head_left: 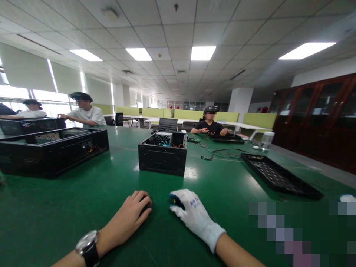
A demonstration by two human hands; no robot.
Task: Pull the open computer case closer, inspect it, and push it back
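My left hand [130, 217] is bare, with a wristwatch [87, 246] on the wrist. It rests on the green table [83, 200] with its fingers curled over a small dark thing I cannot make out. My right hand [193, 215] wears a white glove with blue fingertips. It lies on the table close beside the left hand, fingers curled down over something dark that is mostly hidden. Straight ahead, beyond both hands, stands an open black computer case [162, 152] with a fan and wires showing inside.
A larger open black case [52, 150] sits at the left. A black side panel [279, 176] lies at the right, with loose cables [219, 152] and a clear cup [267, 141] behind it. Three other people sit at the far side. Wooden cabinets [319, 118] line the right wall.
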